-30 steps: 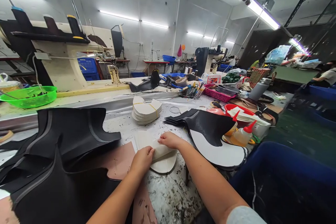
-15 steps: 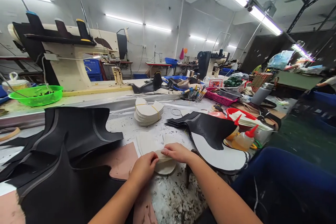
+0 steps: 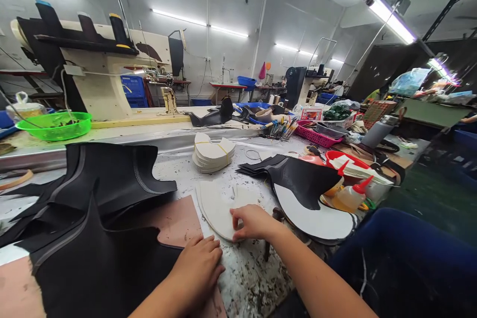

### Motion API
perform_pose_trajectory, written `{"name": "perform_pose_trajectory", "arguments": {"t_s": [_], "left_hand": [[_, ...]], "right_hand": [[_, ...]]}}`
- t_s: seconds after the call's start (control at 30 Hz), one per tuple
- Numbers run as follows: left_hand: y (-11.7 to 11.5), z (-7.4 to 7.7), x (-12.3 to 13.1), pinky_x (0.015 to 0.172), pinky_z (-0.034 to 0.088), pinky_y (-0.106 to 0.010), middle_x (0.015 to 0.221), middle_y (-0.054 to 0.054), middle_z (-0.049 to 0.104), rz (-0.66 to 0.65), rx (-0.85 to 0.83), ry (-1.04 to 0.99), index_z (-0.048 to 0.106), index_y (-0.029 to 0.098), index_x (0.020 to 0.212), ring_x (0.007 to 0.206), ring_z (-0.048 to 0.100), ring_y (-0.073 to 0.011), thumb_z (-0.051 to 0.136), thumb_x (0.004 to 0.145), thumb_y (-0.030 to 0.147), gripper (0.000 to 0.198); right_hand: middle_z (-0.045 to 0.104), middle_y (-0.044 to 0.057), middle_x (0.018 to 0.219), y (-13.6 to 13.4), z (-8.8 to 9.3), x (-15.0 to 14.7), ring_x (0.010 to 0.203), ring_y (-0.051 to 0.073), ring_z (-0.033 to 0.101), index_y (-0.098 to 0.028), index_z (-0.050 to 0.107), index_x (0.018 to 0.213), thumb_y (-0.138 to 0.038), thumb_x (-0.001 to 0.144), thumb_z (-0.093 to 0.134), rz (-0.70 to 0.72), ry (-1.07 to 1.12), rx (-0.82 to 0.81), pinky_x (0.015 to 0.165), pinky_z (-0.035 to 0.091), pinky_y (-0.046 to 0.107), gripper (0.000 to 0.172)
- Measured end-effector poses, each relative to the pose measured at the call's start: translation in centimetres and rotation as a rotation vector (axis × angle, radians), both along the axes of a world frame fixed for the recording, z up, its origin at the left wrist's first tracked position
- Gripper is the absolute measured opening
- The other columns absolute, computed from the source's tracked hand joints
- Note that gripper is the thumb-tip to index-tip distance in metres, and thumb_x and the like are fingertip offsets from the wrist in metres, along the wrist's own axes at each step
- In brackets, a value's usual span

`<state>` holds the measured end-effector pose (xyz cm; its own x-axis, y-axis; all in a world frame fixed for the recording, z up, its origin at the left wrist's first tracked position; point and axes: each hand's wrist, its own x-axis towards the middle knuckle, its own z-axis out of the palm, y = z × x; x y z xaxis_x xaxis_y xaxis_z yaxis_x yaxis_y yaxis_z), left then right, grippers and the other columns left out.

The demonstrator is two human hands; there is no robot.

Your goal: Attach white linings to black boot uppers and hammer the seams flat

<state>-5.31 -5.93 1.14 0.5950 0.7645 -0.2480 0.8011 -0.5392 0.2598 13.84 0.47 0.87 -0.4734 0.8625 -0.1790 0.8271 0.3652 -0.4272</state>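
Curved white pieces (image 3: 216, 208) lie in front of me on the speckled worktable. My right hand (image 3: 250, 222) is over their right side, thumb and forefinger curled with a gap between them, the fingertips touching the pieces. My left hand (image 3: 199, 263) rests palm down, fingers spread, at the edge of the pink sheet (image 3: 182, 218), holding nothing. Large black pieces (image 3: 112, 174) are spread to the left. On the right lie black pieces (image 3: 301, 179) with a white curved part (image 3: 320, 223). Behind stands a banded white stack (image 3: 212, 156).
A sewing machine (image 3: 97, 79) stands at the back left beside a green basket (image 3: 55, 126). Glue bottles (image 3: 348, 198), a red bowl (image 3: 345, 159) and a pink basket (image 3: 316, 135) are on the right. A blue container (image 3: 417, 253) sits at lower right.
My left hand has let go of the white pieces and moved down and left onto the pink sheet's edge. My right hand's fingers have moved apart, and the white pieces now lie flatter.
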Motion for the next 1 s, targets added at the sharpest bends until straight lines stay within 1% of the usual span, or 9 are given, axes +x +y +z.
{"name": "perform_pose_trajectory", "arguments": {"t_s": [0.2, 0.33, 0.5, 0.57, 0.73, 0.8, 0.87, 0.93, 1.0], "left_hand": [[-0.1, 0.0, 0.0, 0.103, 0.03, -0.046, 0.123, -0.009, 0.057, -0.007, 0.016, 0.008, 0.061, 0.019, 0.103, 0.119, 0.047, -0.0254, 0.051, 0.083, 0.022, 0.022], [-0.2, 0.0, 0.2, 0.101, 0.032, -0.046, 0.121, -0.009, 0.059, -0.016, 0.036, 0.004, 0.061, 0.018, 0.1, 0.116, 0.05, -0.0259, 0.05, 0.083, 0.021, 0.021], [-0.1, 0.0, 0.5, 0.098, 0.034, -0.044, 0.123, -0.009, 0.057, -0.036, 0.059, -0.005, 0.061, 0.02, 0.099, 0.114, 0.051, -0.0258, 0.051, 0.081, 0.02, 0.021], [-0.1, -0.2, 0.6, 0.098, 0.035, -0.044, 0.123, -0.009, 0.057, -0.044, 0.068, -0.009, 0.061, 0.02, 0.099, 0.113, 0.051, -0.0261, 0.052, 0.081, 0.02, 0.02], [-0.1, -0.5, 0.8, 0.095, 0.036, -0.045, 0.12, -0.01, 0.059, -0.063, 0.084, -0.009, 0.062, 0.018, 0.096, 0.111, 0.053, -0.0274, 0.054, 0.08, 0.02, 0.018], [-0.1, -0.6, 0.9, 0.094, 0.037, -0.045, 0.118, -0.01, 0.059, -0.072, 0.088, -0.005, 0.062, 0.018, 0.095, 0.109, 0.054, -0.0276, 0.055, 0.081, 0.021, 0.017], [-0.1, -0.7, 1.0, 0.094, 0.037, -0.044, 0.118, -0.01, 0.059, -0.079, 0.092, 0.001, 0.062, 0.018, 0.095, 0.108, 0.054, -0.0271, 0.055, 0.081, 0.021, 0.016], [-0.1, -0.7, 1.1, 0.093, 0.038, -0.043, 0.118, -0.009, 0.059, -0.082, 0.097, 0.008, 0.062, 0.019, 0.094, 0.108, 0.054, -0.0267, 0.055, 0.081, 0.021, 0.015], [-0.1, -0.7, 1.1, 0.093, 0.038, -0.042, 0.118, -0.009, 0.059, -0.085, 0.102, 0.011, 0.062, 0.019, 0.094, 0.108, 0.054, -0.0268, 0.055, 0.081, 0.021, 0.015]], "right_hand": [[0.068, 0.0, 0.082, -0.1, 0.2, -0.3, 0.077, 0.019, 0.06, -0.023, 0.066, 0.074, -0.039, 0.059, 0.08, 0.025, -0.064, 0.034, 0.061, 0.034, 0.024, 0.026], [0.068, -0.001, 0.082, -0.2, 0.2, -0.2, 0.077, 0.018, 0.059, -0.023, 0.065, 0.074, -0.032, 0.066, 0.074, 0.03, -0.078, 0.057, 0.061, 0.033, 0.024, 0.015], [0.068, -0.001, 0.081, -0.3, 0.2, -0.4, 0.075, 0.018, 0.059, -0.022, 0.065, 0.073, -0.025, 0.067, 0.069, 0.036, -0.092, 0.085, 0.06, 0.031, 0.024, 0.008], [0.068, -0.001, 0.081, -0.4, 0.2, -0.4, 0.075, 0.018, 0.059, -0.023, 0.065, 0.073, -0.029, 0.067, 0.07, 0.037, -0.098, 0.09, 0.059, 0.031, 0.025, 0.01], [0.068, -0.001, 0.084, -0.4, 0.3, -0.4, 0.074, 0.019, 0.06, -0.023, 0.065, 0.075, -0.04, 0.061, 0.077, 0.057, -0.11, 0.081, 0.058, 0.031, 0.025, 0.025], [0.068, -0.001, 0.084, -0.4, 0.3, -0.3, 0.075, 0.019, 0.061, -0.024, 0.065, 0.075, -0.037, 0.062, 0.076, 0.066, -0.116, 0.08, 0.059, 0.033, 0.024, 0.022], [0.069, -0.001, 0.087, -0.4, 0.3, -0.3, 0.078, 0.019, 0.061, -0.024, 0.066, 0.076, -0.031, 0.065, 0.073, 0.073, -0.121, 0.084, 0.061, 0.035, 0.024, 0.014], [0.068, 0.0, 0.096, -0.6, 0.3, -0.5, 0.08, 0.019, 0.061, -0.024, 0.067, 0.074, -0.024, 0.067, 0.068, 0.084, -0.129, 0.091, 0.063, 0.036, 0.024, 0.007], [0.067, 0.002, 0.104, -1.0, 0.3, -0.8, 0.078, 0.019, 0.062, -0.023, 0.068, 0.073, -0.019, 0.067, 0.064, 0.09, -0.144, 0.1, 0.063, 0.037, 0.025, 0.007]]}}
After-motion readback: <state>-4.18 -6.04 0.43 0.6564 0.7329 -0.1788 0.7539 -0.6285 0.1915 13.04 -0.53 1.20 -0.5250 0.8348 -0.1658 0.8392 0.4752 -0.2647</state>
